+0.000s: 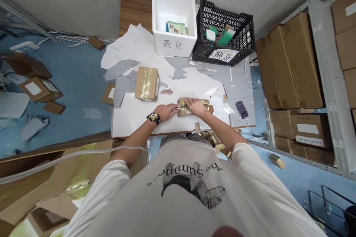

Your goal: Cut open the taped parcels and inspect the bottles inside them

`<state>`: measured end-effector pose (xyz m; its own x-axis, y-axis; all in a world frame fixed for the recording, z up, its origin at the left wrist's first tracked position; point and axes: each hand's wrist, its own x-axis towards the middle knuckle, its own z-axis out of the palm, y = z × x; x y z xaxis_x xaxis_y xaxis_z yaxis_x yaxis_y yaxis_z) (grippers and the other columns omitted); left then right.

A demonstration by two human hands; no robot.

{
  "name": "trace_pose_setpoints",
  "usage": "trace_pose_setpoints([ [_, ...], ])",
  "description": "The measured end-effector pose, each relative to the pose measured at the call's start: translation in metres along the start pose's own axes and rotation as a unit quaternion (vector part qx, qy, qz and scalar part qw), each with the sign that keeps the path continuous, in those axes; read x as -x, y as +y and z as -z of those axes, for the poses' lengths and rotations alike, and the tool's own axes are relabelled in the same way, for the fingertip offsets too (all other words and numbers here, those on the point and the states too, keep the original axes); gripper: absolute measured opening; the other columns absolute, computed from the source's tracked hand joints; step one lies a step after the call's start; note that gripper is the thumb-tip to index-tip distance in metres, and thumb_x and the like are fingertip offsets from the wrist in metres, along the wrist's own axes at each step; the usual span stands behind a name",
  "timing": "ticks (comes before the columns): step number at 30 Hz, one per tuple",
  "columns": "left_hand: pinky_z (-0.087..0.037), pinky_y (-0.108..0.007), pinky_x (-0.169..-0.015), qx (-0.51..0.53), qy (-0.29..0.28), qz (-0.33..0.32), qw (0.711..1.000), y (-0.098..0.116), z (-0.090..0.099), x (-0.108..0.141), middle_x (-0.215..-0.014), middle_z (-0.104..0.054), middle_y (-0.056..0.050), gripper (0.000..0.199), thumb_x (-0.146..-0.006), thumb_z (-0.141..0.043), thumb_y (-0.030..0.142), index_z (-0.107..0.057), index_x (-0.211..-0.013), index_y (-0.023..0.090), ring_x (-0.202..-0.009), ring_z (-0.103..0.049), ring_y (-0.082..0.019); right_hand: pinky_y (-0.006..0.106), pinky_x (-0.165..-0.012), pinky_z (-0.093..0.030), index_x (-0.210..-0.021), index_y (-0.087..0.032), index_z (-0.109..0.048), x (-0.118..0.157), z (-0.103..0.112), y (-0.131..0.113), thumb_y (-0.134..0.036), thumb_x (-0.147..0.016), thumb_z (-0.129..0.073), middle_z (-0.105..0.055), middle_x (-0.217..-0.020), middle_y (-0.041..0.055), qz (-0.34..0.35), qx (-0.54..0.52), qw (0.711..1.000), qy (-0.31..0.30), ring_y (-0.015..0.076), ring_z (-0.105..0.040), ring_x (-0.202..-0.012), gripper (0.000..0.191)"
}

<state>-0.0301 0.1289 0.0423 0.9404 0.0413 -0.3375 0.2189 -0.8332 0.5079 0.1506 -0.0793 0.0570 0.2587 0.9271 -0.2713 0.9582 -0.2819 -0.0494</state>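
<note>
A small cardboard box [193, 107] wrapped in yellowish clear tape lies near the front of the white-covered table [133, 122]. My right hand [196, 106] rests on top of it, fingers spread across the tape. My left hand [166, 112], with a black and yellow wristwatch [154, 118] on its wrist, reaches the box's left end. A thin shiny strip [177, 108] shows at its fingertips, and I cannot tell whether it is tape or a blade. Behind them stands a larger taped carton [147, 83].
A white foam box [174, 18] and a black plastic crate [224, 33] stand at the table's far end. Stacked cartons [294, 63] fill metal shelving on the right. Torn paper covers the table. Cardboard and scraps lie on the blue floor at left.
</note>
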Motion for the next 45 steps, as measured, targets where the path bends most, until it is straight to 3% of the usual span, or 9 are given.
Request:
trace_pose_setpoints([
  [4,-0.061,-0.042,-0.101,0.008,0.010,0.019,1.000,0.001,-0.007,-0.002,-0.157,-0.078,-0.010,0.059,-0.119,-0.045,0.054,-0.059,-0.174,0.037,-0.132,-0.079,-0.032,0.044,-0.109,-0.051,-0.160,-0.015,-0.069,0.005,-0.019,0.001,-0.010,-0.116,-0.045,-0.074,-0.161,0.0198,-0.007,-0.023,0.998,0.055,0.0318,-0.070,-0.130,0.051],
  [8,-0.061,-0.044,-0.101,-0.015,-0.001,0.036,0.999,0.011,-0.007,-0.010,-0.156,-0.078,-0.013,0.058,-0.119,-0.048,0.051,-0.060,-0.171,0.031,-0.129,-0.080,-0.034,0.046,-0.112,-0.044,-0.152,-0.018,-0.077,0.005,-0.045,-0.009,-0.009,-0.115,-0.048,-0.081,-0.150,0.0183,-0.097,-0.050,0.981,0.158,0.0314,-0.069,-0.132,0.048],
  [11,-0.060,-0.044,-0.098,-0.033,-0.015,0.039,0.999,0.010,-0.002,-0.011,-0.149,-0.081,-0.013,0.051,-0.118,-0.050,0.052,-0.068,-0.160,0.028,-0.122,-0.082,-0.035,0.048,-0.112,-0.040,-0.147,-0.021,-0.080,0.005,-0.058,-0.015,-0.010,-0.114,-0.050,-0.083,-0.145,0.0177,-0.122,-0.068,0.971,0.196,0.0326,-0.070,-0.129,0.046],
  [21,-0.058,-0.043,-0.095,-0.059,-0.027,0.036,0.997,0.006,0.006,-0.017,-0.142,-0.082,-0.014,0.049,-0.119,-0.048,0.058,-0.073,-0.153,0.032,-0.118,-0.082,-0.035,0.049,-0.111,-0.039,-0.150,-0.023,-0.080,0.004,-0.076,-0.008,-0.012,-0.116,-0.044,-0.082,-0.148,0.0167,-0.089,-0.108,0.970,0.198,0.0319,-0.072,-0.135,0.051],
  [27,-0.056,-0.041,-0.089,-0.085,-0.027,0.050,0.995,-0.009,0.005,0.004,-0.137,-0.083,-0.013,0.054,-0.119,-0.047,0.064,-0.072,-0.157,0.035,-0.114,-0.082,-0.035,0.048,-0.110,-0.039,-0.149,-0.024,-0.081,0.008,-0.082,-0.017,-0.014,-0.119,-0.045,-0.082,-0.148,0.0161,-0.068,-0.111,0.971,0.200,0.0307,-0.072,-0.137,0.048],
  [30,-0.056,-0.042,-0.089,-0.070,-0.020,0.052,0.996,-0.006,0.003,0.000,-0.135,-0.083,-0.014,0.055,-0.119,-0.045,0.065,-0.072,-0.156,0.035,-0.112,-0.082,-0.036,0.047,-0.108,-0.039,-0.148,-0.024,-0.081,0.008,-0.084,-0.017,-0.016,-0.119,-0.047,-0.083,-0.147,0.0163,-0.065,-0.110,0.973,0.194,0.0311,-0.073,-0.137,0.046],
  [34,-0.055,-0.044,-0.093,-0.069,-0.035,0.034,0.996,-0.005,0.013,-0.018,-0.132,-0.083,-0.015,0.060,-0.118,-0.042,0.070,-0.074,-0.155,0.035,-0.115,-0.080,-0.037,0.045,-0.106,-0.039,-0.148,-0.024,-0.081,0.009,-0.083,-0.012,-0.018,-0.120,-0.049,-0.083,-0.145,0.0168,-0.056,-0.109,0.972,0.199,0.0314,-0.073,-0.135,0.043],
  [38,-0.055,-0.042,-0.094,-0.073,-0.053,0.022,0.996,-0.019,0.021,-0.008,-0.131,-0.083,-0.013,0.057,-0.116,-0.048,0.072,-0.076,-0.152,0.038,-0.117,-0.079,-0.036,0.045,-0.106,-0.039,-0.145,-0.025,-0.083,0.014,-0.085,-0.016,-0.016,-0.120,-0.045,-0.084,-0.144,0.0142,-0.023,-0.111,0.970,0.216,0.0288,-0.073,-0.136,0.046],
  [45,-0.055,-0.042,-0.091,-0.058,-0.012,0.071,0.996,-0.032,0.019,0.003,-0.132,-0.084,-0.014,0.057,-0.116,-0.050,0.071,-0.075,-0.155,0.037,-0.117,-0.080,-0.037,0.047,-0.107,-0.041,-0.148,-0.024,-0.082,0.020,-0.095,-0.021,-0.021,-0.121,-0.043,-0.084,-0.144,0.0158,-0.034,-0.132,0.967,0.215,0.0306,-0.073,-0.135,0.047],
])
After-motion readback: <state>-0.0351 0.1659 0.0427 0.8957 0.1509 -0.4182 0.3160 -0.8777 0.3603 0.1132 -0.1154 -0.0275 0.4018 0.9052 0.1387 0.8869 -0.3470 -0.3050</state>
